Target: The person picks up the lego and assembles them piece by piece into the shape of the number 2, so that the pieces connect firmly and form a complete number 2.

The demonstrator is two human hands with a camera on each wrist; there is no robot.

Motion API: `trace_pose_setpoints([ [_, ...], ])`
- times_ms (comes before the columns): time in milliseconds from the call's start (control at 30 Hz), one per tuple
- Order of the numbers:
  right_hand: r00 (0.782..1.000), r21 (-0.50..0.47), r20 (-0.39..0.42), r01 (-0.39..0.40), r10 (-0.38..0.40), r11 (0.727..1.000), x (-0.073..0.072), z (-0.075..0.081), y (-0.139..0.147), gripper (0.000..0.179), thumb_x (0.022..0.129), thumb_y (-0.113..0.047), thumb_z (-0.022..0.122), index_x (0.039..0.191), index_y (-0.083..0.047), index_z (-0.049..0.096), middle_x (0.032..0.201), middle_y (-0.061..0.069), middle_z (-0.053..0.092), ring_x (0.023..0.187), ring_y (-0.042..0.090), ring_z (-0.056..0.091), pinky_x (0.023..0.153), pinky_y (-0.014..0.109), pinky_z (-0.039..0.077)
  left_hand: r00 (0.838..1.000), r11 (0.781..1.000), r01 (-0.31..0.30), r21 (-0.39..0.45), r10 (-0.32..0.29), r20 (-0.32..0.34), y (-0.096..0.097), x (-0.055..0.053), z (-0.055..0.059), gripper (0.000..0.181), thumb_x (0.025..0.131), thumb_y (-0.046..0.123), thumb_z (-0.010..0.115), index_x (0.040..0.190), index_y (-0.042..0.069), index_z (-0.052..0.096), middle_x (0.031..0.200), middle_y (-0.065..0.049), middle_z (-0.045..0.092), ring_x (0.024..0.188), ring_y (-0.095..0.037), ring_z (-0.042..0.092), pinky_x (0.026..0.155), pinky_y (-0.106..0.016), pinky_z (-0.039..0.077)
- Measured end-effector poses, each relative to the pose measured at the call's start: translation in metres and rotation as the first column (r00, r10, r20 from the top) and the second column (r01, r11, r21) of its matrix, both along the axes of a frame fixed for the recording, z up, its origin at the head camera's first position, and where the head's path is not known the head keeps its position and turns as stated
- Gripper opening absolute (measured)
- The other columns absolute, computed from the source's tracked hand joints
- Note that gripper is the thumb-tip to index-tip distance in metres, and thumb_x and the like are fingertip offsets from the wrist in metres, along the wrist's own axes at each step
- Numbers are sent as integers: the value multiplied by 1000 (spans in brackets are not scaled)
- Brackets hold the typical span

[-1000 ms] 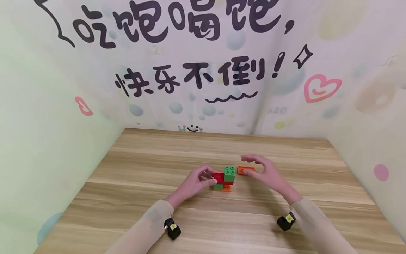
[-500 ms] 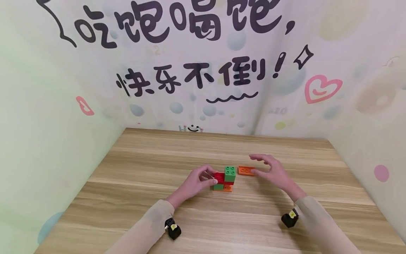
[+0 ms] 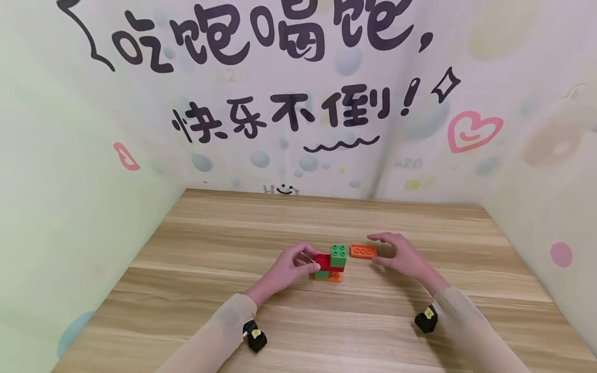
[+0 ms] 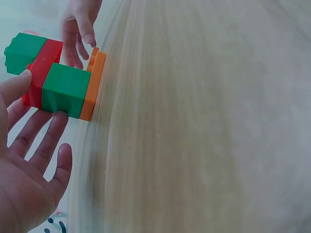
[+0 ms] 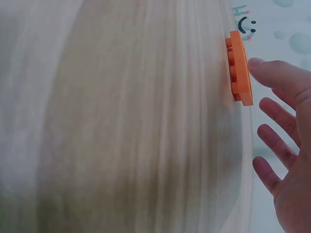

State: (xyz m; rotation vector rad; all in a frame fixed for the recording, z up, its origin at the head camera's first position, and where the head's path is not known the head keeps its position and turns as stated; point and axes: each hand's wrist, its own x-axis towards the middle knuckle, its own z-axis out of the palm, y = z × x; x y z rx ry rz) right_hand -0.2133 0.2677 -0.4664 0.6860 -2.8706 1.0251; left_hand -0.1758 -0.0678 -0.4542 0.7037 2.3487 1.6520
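Orange flat brick [image 3: 363,251] lies just beside the right hand's [image 3: 402,256] spread fingers [image 5: 273,77]; left hand [image 3: 289,268] pinches the block stack [image 3: 332,262].

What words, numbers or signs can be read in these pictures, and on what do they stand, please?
"吃饱喝饱," on the back wall, top line.
"快乐不倒!" on that wall below it.
"H2O" faint, on the right wall; barely readable.
A smiley with faint letters at the wall's foot; too blurred to read.
The bricks and the plate carry no text.
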Motion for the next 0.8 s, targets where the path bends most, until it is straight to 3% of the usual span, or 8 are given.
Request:
trace_pose_setpoints([
  [100, 1000, 27, 5, -7, 7, 1000, -2, -2, 0, 58, 82, -18, 81, 135, -11, 58, 137, 11, 62, 129, 38, 50, 109, 63, 35, 1000, 1000, -9, 0, 9, -6, 0, -4, -9, 26, 92, 12, 68, 116, 4, 63, 116, -17, 67, 105, -33, 64, 86, -35, 53],
  [267, 1000, 69, -1, -20, 20, 997, -4, -4, 1, 57, 83, -17, 79, 135, -12, 59, 131, 9, 65, 126, 36, 54, 108, 61, 38, 1000, 1000, -17, 4, 17, -13, 0, -6, -13, 25, 92, 17, 70, 116, 10, 64, 115, -11, 68, 103, -25, 65, 86, -32, 53],
  [567, 999, 136, -41, -8, 14, 991, -4, -6, 2, 50, 83, -19, 79, 130, -13, 63, 127, 11, 65, 120, 37, 55, 104, 60, 40, 1000, 1000, -19, -3, 19, -22, 0, -5, -12, 23, 92, 20, 70, 113, 14, 64, 113, -7, 69, 101, -22, 65, 85, -30, 53],
  [800, 999, 165, -51, -4, 13, 986, -5, -5, 0, 40, 83, -20, 79, 121, -13, 68, 118, 8, 66, 111, 30, 57, 99, 54, 44, 1000, 1000, -25, 0, 25, -4, 0, -5, -12, 25, 92, 18, 70, 116, 11, 64, 116, -10, 68, 103, -24, 64, 87, -34, 53],
])
